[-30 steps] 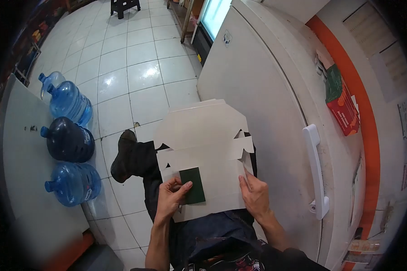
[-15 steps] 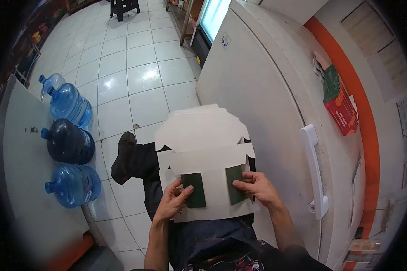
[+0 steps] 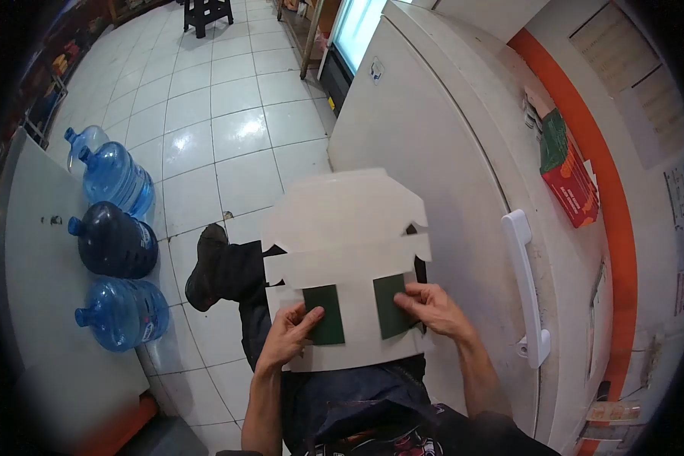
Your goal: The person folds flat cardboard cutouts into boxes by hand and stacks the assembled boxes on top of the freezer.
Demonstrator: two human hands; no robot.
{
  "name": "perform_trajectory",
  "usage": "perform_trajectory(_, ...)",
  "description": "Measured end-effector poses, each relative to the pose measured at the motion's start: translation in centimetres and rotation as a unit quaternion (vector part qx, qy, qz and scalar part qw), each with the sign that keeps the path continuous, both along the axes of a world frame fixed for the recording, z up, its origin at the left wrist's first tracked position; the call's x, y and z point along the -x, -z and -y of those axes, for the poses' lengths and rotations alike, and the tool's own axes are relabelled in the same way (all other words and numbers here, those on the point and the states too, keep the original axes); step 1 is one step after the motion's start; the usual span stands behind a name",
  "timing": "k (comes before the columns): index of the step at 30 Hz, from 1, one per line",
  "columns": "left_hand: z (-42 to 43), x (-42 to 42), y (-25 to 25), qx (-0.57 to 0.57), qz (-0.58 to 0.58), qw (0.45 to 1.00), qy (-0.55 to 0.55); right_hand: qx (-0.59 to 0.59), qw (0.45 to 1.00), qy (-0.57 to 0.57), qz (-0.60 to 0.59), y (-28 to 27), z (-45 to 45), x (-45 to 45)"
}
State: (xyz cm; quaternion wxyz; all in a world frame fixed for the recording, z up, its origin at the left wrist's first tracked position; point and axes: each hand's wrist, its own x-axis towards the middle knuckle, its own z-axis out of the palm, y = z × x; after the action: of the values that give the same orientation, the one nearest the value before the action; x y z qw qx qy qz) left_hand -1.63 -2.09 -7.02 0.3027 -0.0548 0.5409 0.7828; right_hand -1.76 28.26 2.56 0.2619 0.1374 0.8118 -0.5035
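Note:
A white cardboard sheet [image 3: 342, 213] with cut edges and fold lines lies across the lap. Two green flaps are folded inward over its lower part. My left hand [image 3: 289, 334] pinches the left green flap [image 3: 325, 315] between thumb and fingers. On the other side, my right hand [image 3: 437, 310] has its thumb on the right green flap [image 3: 391, 305] and its fingers at the outer edge. Some fingertips of both hands are hidden behind the card.
Several large water bottles [image 3: 118, 239] stand at the left. A white fridge [image 3: 433, 152] with a handle [image 3: 526, 289] is close on the right. A red and green box [image 3: 568, 178] rests on top of it. A dark stool [image 3: 207, 14] stands far off on the tiled floor [image 3: 239, 129].
My right hand has folded the right flap inward, so its green side now shows. The cardboard has shifted slightly. My left hand has stayed on the left flap.

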Motion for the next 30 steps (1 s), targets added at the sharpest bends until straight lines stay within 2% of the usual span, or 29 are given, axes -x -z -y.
perform_trajectory(2,0.1,0.1,-0.8,-0.023,0.013,0.999,-0.042,0.067,0.995,-0.061,0.039,-1.0,-0.6,-0.4)
perform_trajectory(5,0.0,0.4,-1.1,-0.020,0.004,0.998,-0.055,0.033,0.994,-0.077,0.073,-1.4,-0.5,-0.5)
perform_trajectory(9,0.3,0.9,-1.9,0.004,0.003,1.000,-0.014,0.004,0.999,0.016,0.042,-1.9,-0.6,-0.6)
perform_trajectory(11,1.2,1.4,-2.4,0.069,0.000,0.996,0.054,-0.014,0.998,0.055,0.018,-2.9,-0.7,-0.3)
perform_trajectory(14,1.6,1.1,-3.5,0.156,-0.020,0.980,0.119,-0.055,0.992,0.078,-0.079,-2.4,-1.5,-0.8)
perform_trajectory(15,1.5,0.9,-3.6,0.181,-0.031,0.974,0.135,-0.034,0.986,0.133,-0.092,-2.4,-1.4,-1.2)
perform_trajectory(17,1.0,-0.1,-1.9,0.128,-0.008,0.989,0.073,0.009,0.964,0.239,-0.118,-2.4,-1.0,-2.2)
perform_trajectory(20,0.3,-0.6,-1.8,0.104,0.018,0.994,0.012,0.074,0.954,0.283,-0.066,-2.2,-0.9,-3.9)
perform_trajectory(23,0.2,-0.7,-2.0,0.103,0.033,0.994,0.004,0.074,0.952,0.269,-0.122,-0.9,0.6,-5.8)
perform_trajectory(26,0.2,-0.6,-2.7,0.075,0.030,0.997,0.003,-0.039,0.957,0.225,-0.176,-0.5,2.5,-6.3)
perform_trajectory(29,0.6,-0.6,-2.9,0.067,0.014,0.998,0.015,-0.180,0.931,0.020,-0.317,-1.3,3.1,-5.8)
perform_trajectory(30,1.0,-0.8,-2.3,0.096,-0.002,0.995,0.018,-0.199,0.933,-0.003,-0.301,-1.7,3.5,-5.6)
